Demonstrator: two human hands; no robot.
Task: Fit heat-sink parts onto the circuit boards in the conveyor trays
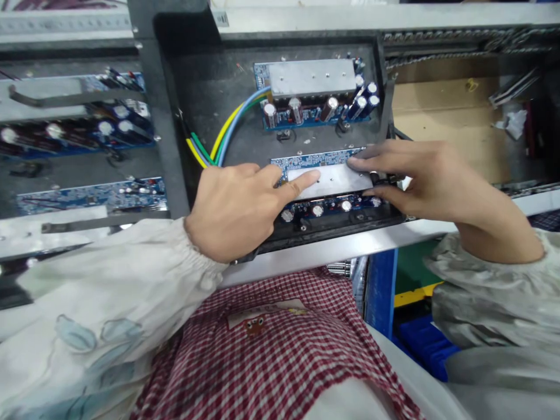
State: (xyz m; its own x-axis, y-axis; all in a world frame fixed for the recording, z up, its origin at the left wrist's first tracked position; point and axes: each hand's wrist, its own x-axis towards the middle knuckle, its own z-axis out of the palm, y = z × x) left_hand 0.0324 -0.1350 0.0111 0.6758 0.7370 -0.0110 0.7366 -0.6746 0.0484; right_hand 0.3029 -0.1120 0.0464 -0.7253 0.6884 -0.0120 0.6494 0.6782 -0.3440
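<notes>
A blue circuit board (pixel 306 160) with a flat metal heat-sink plate (pixel 330 179) and a row of capacitors lies in the near slot of a dark carrier tray (pixel 219 93). My left hand (pixel 238 207) rests on the board's left end, index finger stretched out onto the plate. My right hand (pixel 420 175) grips the board's right end, fingers on top of the plate and thumb under the edge. A second blue board (pixel 312 93) with its own metal plate and capacitors sits in the far slot, with yellow, green and blue wires (pixel 227 131) running off to the left.
Another carrier tray (pixel 79 134) with similar boards lies to the left on the conveyor. A brown cardboard surface (pixel 446 122) is at the right. A metal rail (pixel 350 245) runs along the front edge. Blue bins (pixel 420 344) stand below, beside my checked apron.
</notes>
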